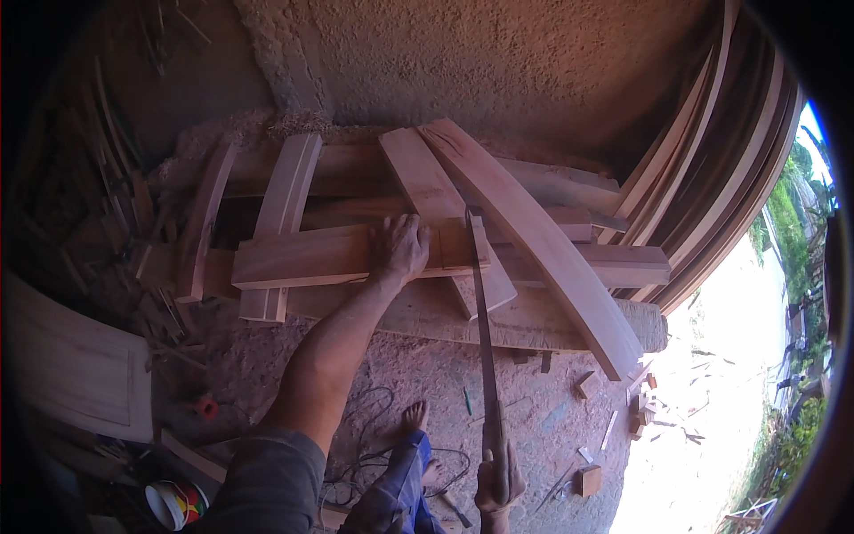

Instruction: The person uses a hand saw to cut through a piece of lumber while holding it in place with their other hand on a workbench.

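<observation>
My left hand (400, 247) bears down on a squared wooden beam (307, 256), its fingers curled over the far edge. The beam lies crosswise on top of other timber. In my right hand (500, 481), at the bottom of the view, is the handle of a handsaw (484, 343). Its long narrow blade points away from me and crosses the beam close to its right end, to the right of my left hand. Whether the teeth have bitten into the wood cannot be made out. A dark line marks the beam left of the blade.
Under the beam are a short board (291, 178), a slanted plank (427, 182) and a thick log (400, 316). A long plank (543, 240) leans across at right. Tall boards (721, 151) stand against the wall. Offcuts (587, 481), a cable (356, 463) and a bucket (169, 505) are on the ground.
</observation>
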`<state>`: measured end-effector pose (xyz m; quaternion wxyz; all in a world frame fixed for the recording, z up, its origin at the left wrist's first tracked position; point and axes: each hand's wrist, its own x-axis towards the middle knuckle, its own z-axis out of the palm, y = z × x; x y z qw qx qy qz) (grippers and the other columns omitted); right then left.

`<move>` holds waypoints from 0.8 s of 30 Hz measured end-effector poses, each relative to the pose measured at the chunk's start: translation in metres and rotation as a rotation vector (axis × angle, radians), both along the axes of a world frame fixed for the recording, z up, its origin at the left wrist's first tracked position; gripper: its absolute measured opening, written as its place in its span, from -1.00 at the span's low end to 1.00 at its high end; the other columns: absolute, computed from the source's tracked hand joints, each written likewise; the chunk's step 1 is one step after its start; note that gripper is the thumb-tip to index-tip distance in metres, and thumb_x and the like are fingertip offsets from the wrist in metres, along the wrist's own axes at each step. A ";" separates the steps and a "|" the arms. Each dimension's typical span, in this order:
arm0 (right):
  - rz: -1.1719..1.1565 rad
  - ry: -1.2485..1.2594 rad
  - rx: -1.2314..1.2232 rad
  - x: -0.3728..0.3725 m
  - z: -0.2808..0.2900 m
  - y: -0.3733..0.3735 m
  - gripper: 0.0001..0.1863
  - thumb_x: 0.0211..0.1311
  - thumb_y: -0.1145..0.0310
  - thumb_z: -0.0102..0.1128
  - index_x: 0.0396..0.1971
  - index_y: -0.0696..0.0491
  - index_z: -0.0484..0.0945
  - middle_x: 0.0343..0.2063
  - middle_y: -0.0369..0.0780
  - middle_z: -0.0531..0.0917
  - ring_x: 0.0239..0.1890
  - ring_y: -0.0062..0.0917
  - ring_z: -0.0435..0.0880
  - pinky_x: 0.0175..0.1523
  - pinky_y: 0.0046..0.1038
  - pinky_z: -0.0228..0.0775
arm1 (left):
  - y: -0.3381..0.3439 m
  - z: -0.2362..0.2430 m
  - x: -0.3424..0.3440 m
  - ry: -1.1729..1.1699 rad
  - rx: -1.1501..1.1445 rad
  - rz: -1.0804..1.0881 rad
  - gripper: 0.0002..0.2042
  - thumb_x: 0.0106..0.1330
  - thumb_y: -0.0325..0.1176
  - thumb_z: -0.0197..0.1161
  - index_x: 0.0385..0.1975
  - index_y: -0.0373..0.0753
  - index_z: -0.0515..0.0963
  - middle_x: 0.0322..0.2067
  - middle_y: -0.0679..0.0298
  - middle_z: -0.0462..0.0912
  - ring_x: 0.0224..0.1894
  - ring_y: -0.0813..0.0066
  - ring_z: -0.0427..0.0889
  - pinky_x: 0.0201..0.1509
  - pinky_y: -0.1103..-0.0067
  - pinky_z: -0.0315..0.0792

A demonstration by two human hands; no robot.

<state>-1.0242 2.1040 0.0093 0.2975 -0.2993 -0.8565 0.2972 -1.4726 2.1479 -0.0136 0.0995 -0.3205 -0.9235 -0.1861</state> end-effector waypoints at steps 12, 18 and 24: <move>0.015 -0.106 -0.068 -0.002 -0.004 0.001 -0.45 0.14 0.52 0.26 0.21 0.07 0.57 0.04 -0.03 0.70 -0.10 -0.16 0.78 -0.15 -0.36 0.62 | -0.001 -0.002 0.001 0.002 0.008 -0.004 -0.70 0.48 -0.12 0.03 -0.03 -0.17 0.55 0.01 0.18 0.61 0.12 0.07 0.52 0.27 -0.02 0.29; 0.031 0.116 0.061 -0.092 -0.030 0.053 -0.40 0.18 0.49 0.30 0.28 0.13 0.51 0.07 0.00 0.69 -0.06 -0.18 0.79 -0.04 -0.38 0.62 | 0.005 -0.007 -0.001 0.031 0.037 -0.009 -0.69 0.47 -0.12 0.04 -0.06 -0.19 0.57 0.02 0.15 0.60 0.13 0.06 0.51 0.26 0.00 0.30; -0.040 0.209 0.095 -0.099 0.021 0.043 -0.53 0.25 0.45 0.27 0.18 0.19 0.57 0.06 0.00 0.70 -0.16 -0.18 0.79 -0.16 -0.38 0.62 | -0.002 -0.005 -0.003 0.107 0.084 -0.033 -0.72 0.44 -0.12 0.10 -0.13 -0.19 0.59 -0.08 0.15 0.65 0.07 0.05 0.55 0.18 0.06 0.33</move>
